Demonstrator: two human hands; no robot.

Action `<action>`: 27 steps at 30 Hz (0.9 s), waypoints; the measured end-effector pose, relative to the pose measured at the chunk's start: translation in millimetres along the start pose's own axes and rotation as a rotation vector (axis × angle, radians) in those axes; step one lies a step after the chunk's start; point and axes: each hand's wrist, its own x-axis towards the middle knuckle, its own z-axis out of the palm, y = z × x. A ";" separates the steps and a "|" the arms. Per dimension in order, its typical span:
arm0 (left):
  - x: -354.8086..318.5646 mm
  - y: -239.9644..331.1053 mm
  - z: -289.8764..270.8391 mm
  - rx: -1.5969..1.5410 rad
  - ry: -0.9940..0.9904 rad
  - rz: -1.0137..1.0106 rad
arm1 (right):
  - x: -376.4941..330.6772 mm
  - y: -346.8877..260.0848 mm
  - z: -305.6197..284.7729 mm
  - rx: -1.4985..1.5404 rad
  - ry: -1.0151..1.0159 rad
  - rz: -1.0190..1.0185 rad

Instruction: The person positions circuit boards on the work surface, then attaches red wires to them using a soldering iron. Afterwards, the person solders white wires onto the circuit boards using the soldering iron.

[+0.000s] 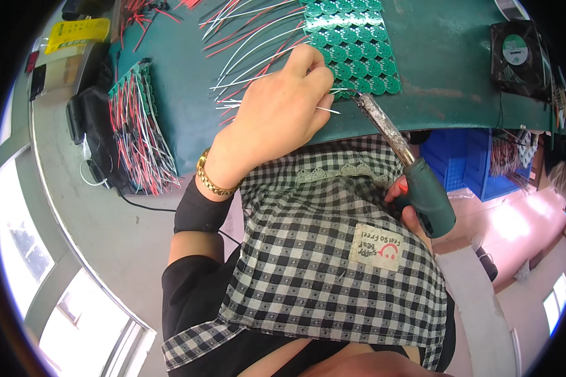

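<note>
My left hand (286, 103) is closed over the lower left corner of a panel of round green circuit boards (358, 53), fingers pinched on a thin white wire (328, 110). A gold watch band circles that wrist. My right hand (411, 218), mostly hidden behind the handle, grips a soldering iron (431, 198) with a dark green handle and a worn metal barrel. Its tip reaches the panel's lowest row, close to my left fingertips. Red and white wires (251, 47) fan out leftward from the panel's left edge.
On the left, another wired board panel (141, 132) hangs over the table edge beside a black bag (94, 125). A yellow packet (78, 34) lies at the far left. At the right stand a black fan (517, 60) and, below the tabletop, blue bins (462, 157).
</note>
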 end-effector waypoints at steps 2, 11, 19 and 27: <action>-0.8 -0.6 -1.0 0.003 -0.008 -0.005 | 0.1 1.0 -0.4 0.009 -0.009 0.020; 4.8 1.0 -1.7 0.003 -0.057 -0.009 | 6.7 1.5 5.1 -0.072 0.131 -0.011; 7.0 -0.5 1.2 0.024 -0.026 0.059 | 17.7 -17.4 8.6 0.071 0.201 -0.026; 5.5 0.3 1.2 0.043 -0.029 0.042 | 15.7 -23.9 4.0 0.039 0.195 0.054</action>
